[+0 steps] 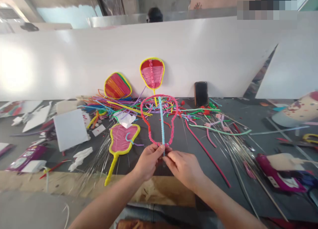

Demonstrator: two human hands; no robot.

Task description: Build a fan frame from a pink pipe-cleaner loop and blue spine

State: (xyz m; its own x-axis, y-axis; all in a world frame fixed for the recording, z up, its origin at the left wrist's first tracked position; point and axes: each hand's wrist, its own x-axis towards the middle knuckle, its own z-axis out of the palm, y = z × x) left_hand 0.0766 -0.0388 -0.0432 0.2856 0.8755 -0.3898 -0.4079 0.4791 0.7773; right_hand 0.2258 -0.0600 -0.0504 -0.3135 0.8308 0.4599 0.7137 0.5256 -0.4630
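A fan-shaped frame of pink and red pipe cleaner [173, 126] stands above the dark table, its middle open. Down its centre runs a light blue pipe cleaner [162, 119]. At the frame's bottom, my left hand [149, 161] is closed, its thumb pressing on the blue stem where it meets the pink edge. Close beside it, my right hand [185, 166] pinches the lower end just under the frame; its fingertips partly hide what they grip. To the left lies a finished-looking fan [121, 139] with pink threads, a yellow rim and a yellow handle.
Against the white partition [179, 57] lean a pink-red fan [152, 73], an orange-red fan [118, 85] and a phone [201, 94]. Loose pipe cleaners [119, 105] heap along the back. Purple glue guns [280, 176] [27, 158], thin wires [98, 159] and yellow-handled scissors [310, 138] lie around.
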